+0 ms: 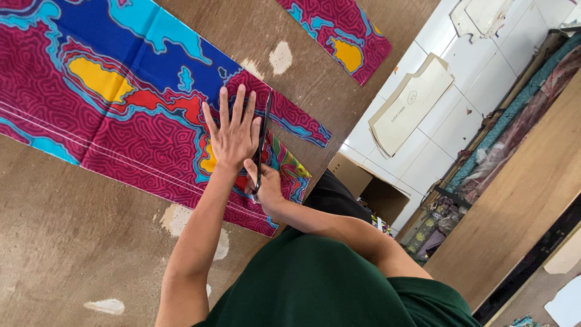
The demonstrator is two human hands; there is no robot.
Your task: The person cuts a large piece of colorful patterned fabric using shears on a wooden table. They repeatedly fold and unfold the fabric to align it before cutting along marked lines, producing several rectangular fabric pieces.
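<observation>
A workshop seen from a head-worn camera that is tilted, so the white tiled floor point(478, 79) runs up the right side of the view and a large brown wooden worktable point(72, 242), scuffed with pale patches where the finish has worn off, fills the left and centre. Spread across the table lies a long panel of patterned fabric point(103, 91), magenta with fine wavy lines, deep blue, turquoise, yellow and red blotches; its near end lies at the table edge close to the person's body. A smaller cut piece of the same fabric point(342, 36) lies apart near the table's far edge. On the floor rest pale card pattern templates point(408, 103), beside an open cardboard box point(363, 181), and rolls of cloth point(514, 121) lean along a wooden board at the right. The person wears a dark green shirt point(327, 284). The left hand point(233, 133) lies flat on the fabric, fingers spread wide and straight, pressing the cloth down and gripping nothing. The right hand point(263, 184) is closed around the handles of dark scissors point(263, 142), whose long blades point away from the body and run right beside the left hand's index finger, along the edge of a narrow strip of cloth. The work appears to be mid-cut, partway along the panel's end. Judging from this, carrying the cut further would call for keeping the cloth pinned flat and taut near the blades while the scissors follow a straight line.
</observation>
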